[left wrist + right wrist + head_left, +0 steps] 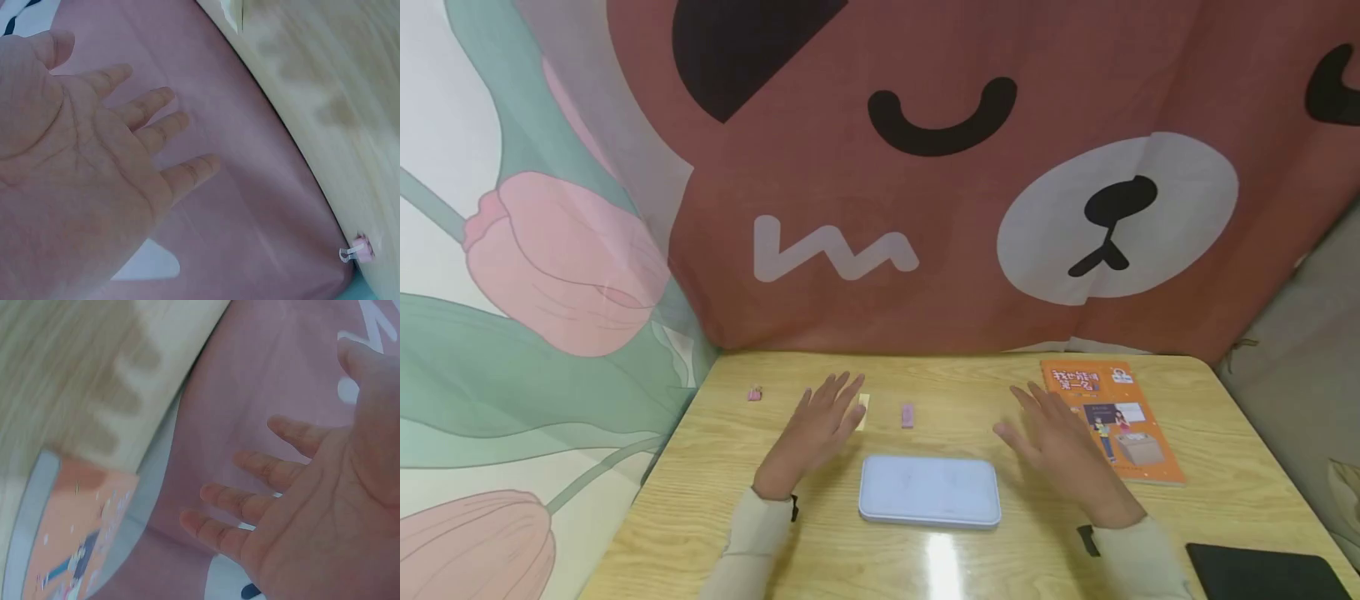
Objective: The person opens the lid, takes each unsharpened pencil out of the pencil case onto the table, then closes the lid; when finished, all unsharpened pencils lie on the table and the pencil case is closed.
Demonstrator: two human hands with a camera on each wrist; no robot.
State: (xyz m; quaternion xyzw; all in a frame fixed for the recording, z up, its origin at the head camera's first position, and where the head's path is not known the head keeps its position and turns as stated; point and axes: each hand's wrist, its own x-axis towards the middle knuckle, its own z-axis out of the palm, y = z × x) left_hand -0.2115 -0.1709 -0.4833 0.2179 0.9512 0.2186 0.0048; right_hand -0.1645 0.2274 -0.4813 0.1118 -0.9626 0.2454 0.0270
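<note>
The left hand (816, 433), left of centre in the frame, is released: its fingers are straight and loosely spread, and it holds nothing. The right hand (1063, 454), right of centre, is likewise empty, fingers extended; the wrist views show both palms bare, with finger shadows on the table (677, 508). Just by the left thumb, partly hidden behind it, is a yellow piece (865, 410); whether they touch cannot be told. Between the hands, near the middle of the frame, lies a small purple block (907, 416), and below it the pale case (929, 490) lies flat, apart from both hands. For good handling, relaxed fingers and level wrists would serve here; the small pieces would likely want a thumb-and-fingertip pinch, while the broad case should sit steadier with a hand at each end. The right hand would do best kept above the book (1142, 454) beside it, so that a sleeve does not drag it. Farther out, a pink clip (755, 393) lies left of the left hand, and a black pad (1266, 571) fills the lower right corner. The book's orange cover bears a Chinese title: 我也能 and 第一名 can be made out, the character between is unclear, and the smaller print is illegible. No brand is readable on the case.
</note>
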